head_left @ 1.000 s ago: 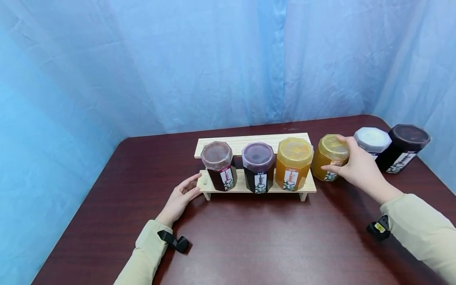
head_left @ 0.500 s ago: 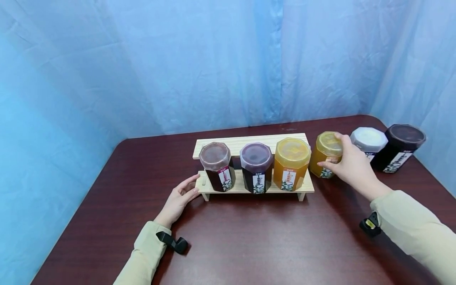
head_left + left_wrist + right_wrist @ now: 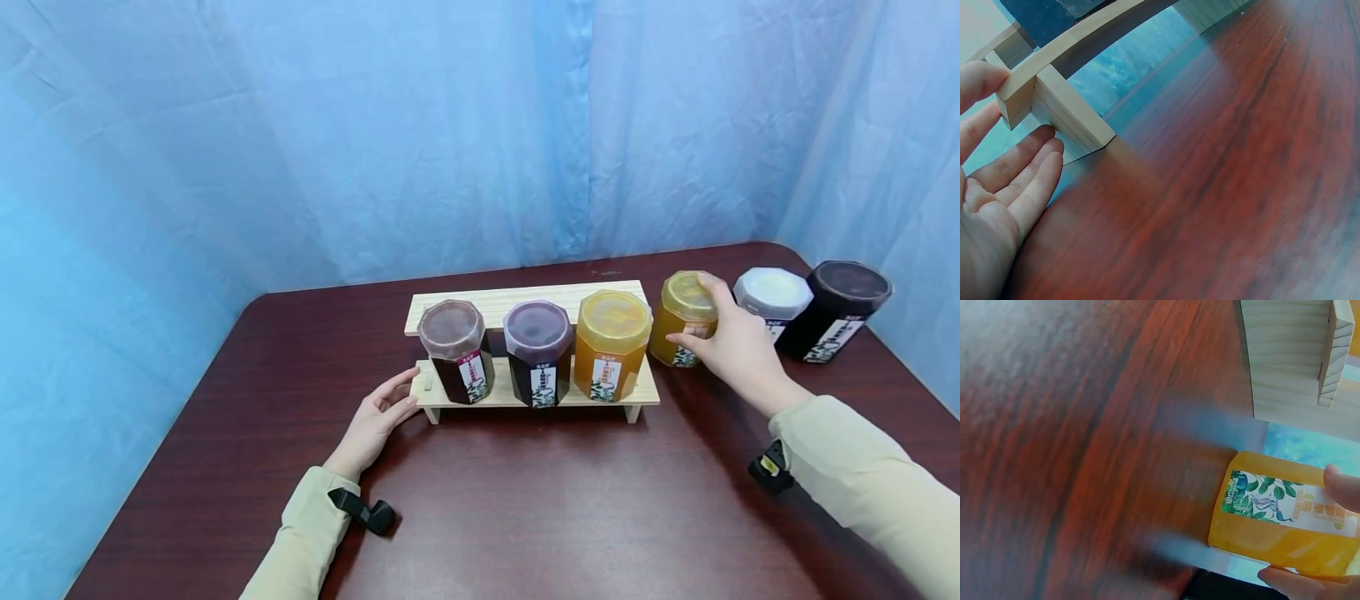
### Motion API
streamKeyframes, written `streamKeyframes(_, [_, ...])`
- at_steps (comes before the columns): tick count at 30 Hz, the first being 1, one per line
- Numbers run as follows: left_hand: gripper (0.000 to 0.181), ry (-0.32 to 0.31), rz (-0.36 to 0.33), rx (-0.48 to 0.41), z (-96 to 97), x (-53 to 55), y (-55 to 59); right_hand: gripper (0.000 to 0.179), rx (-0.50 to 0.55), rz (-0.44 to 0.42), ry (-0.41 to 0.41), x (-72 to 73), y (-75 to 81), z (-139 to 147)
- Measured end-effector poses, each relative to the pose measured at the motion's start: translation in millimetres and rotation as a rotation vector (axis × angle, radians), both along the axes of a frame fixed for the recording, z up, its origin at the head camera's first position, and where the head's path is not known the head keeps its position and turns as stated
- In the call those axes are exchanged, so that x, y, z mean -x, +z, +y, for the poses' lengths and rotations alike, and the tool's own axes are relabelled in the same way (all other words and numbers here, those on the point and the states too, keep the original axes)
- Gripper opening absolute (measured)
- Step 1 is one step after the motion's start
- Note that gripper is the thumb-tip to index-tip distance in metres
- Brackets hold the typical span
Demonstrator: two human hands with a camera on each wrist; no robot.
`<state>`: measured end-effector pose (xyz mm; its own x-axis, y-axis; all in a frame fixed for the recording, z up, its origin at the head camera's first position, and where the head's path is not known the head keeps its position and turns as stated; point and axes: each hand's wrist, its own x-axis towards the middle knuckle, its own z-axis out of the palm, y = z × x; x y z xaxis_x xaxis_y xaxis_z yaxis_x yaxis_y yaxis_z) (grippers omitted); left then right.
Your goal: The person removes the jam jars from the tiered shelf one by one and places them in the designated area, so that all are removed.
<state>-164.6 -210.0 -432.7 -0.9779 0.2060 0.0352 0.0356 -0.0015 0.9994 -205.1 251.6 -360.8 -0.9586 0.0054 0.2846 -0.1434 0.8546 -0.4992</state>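
Note:
In the head view my left hand (image 3: pixel 375 425) touches the left end of a pale two-step wooden rack (image 3: pixel 427 390). The left wrist view has its fingers mostly straight, with fingertips against the board's end. My right hand (image 3: pixel 731 337) grips a yellow jar (image 3: pixel 667 333) just right of the rack, thumb on the near side and fingers behind, partly hidden. The jar is upright, with a printed label (image 3: pixel 1266 497) facing the right wrist camera. On the rack's lower step stand a dark red jar (image 3: pixel 453 350), a dark purple jar (image 3: pixel 537 354) and an orange-yellow jar (image 3: pixel 613 346).
Beyond my right hand stand a white-lidded jar (image 3: pixel 772 292) and a tall black jar (image 3: pixel 832 312), close together. The rack's upper step (image 3: pixel 517 304) rises behind the front row. Blue curtains (image 3: pixel 420 150) hang around the dark wooden table (image 3: pixel 517 492).
My right hand has moved the yellow jar a little leftward and back, away from the white-lidded jar. My left hand has stayed at the rack's end. The whole view has shifted slightly.

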Motion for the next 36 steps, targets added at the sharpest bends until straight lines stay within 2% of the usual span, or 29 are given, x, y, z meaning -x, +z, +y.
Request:
streamKeyframes(6, [0.053,-0.006,-0.001,-0.001,-0.4,0.6,0.8,0.086,-0.017,0.032,0.007,-0.8,0.6,0])
streamKeyframes(13, [0.052,-0.002,0.009,-0.006,-0.9,0.9,0.7,0.087,-0.003,0.032,0.024,0.2,0.8,0])
streamKeyframes(25, [0.052,-0.005,-0.023,0.018,0.1,-0.2,0.5,0.089,0.043,-0.077,0.028,-2.7,4.9,3])
streamKeyframes(36, [0.053,-0.013,0.007,0.008,-0.5,0.4,-0.4,0.080,-0.022,-0.075,0.026,-14.7,19.6,11])
